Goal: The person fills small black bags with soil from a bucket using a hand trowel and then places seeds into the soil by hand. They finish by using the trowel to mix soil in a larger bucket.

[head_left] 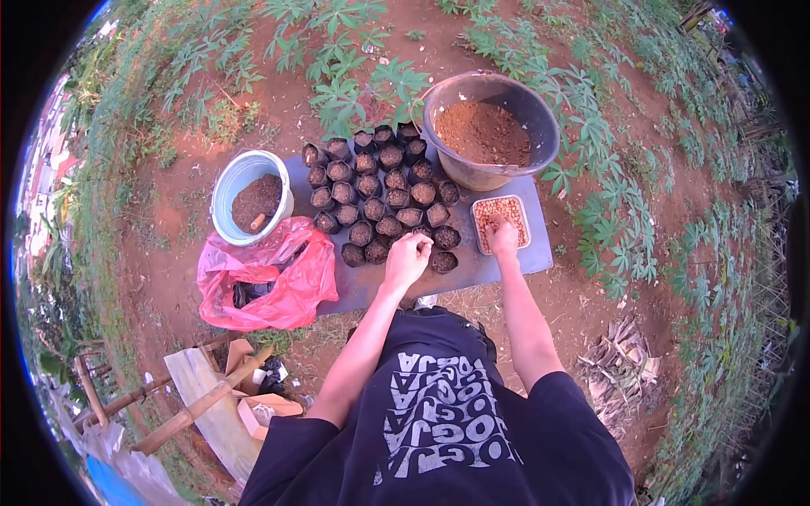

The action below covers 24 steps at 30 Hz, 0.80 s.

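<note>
My right hand (504,237) reaches into a clear square tub (527,233) of orange-yellow corn kernels (504,208), its fingertips drawn together among them. Over the front rows of small black planting bags (391,226) is my left hand (408,258), fingers curled and pinched. Whatever it may hold is too small to make out. Brown soil fills the bags, which stand upright in close rows. One bag (444,262) is just right of my left hand, and the hand partly hides others beneath it.
A large dark bucket (540,152) of reddish soil stands at the table's back right. A pale blue bucket (221,202) with dark soil and a small scoop-like handle is on the left, beside a pink plastic bag (295,295). The grey table (533,260) has cassava-like plants (342,101) around it. Bamboo poles (202,401) lie lower left.
</note>
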Each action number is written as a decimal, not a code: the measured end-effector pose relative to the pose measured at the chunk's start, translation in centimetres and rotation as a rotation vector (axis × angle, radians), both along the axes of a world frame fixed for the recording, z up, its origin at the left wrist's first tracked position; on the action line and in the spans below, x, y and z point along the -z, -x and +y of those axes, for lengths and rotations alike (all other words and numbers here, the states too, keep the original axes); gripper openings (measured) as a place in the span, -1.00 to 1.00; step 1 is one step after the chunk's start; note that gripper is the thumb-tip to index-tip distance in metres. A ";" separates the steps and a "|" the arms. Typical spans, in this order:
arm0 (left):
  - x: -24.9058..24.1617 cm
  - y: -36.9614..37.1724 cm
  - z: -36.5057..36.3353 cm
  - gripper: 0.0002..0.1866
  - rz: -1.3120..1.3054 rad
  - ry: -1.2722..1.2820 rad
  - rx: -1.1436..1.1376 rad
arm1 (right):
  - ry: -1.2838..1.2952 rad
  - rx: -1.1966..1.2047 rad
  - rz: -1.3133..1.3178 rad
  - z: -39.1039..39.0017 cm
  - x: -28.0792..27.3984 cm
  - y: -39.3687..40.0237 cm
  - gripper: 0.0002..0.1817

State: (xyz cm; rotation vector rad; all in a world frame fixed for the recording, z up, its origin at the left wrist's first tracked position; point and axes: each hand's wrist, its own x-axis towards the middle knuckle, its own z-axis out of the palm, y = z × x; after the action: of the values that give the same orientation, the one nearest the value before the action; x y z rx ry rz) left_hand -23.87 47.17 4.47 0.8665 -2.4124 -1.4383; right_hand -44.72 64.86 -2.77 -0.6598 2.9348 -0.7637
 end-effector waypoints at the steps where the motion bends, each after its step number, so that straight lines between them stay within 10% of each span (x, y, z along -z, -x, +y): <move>1: 0.2 -0.1 0.2 -0.88 0.009 0.003 0.013 | -0.019 -0.006 -0.024 -0.2 0.8 0.4 -0.75; 24: 1.3 -0.3 1.1 -0.87 -0.039 -0.024 0.063 | 0.410 0.194 -0.372 2.1 1.0 0.1 -0.68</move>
State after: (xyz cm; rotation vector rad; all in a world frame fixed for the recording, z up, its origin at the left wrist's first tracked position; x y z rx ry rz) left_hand -23.56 48.29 3.16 0.8380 -2.4771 -1.4892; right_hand -44.78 66.95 -3.76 -0.2095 2.5405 -1.3623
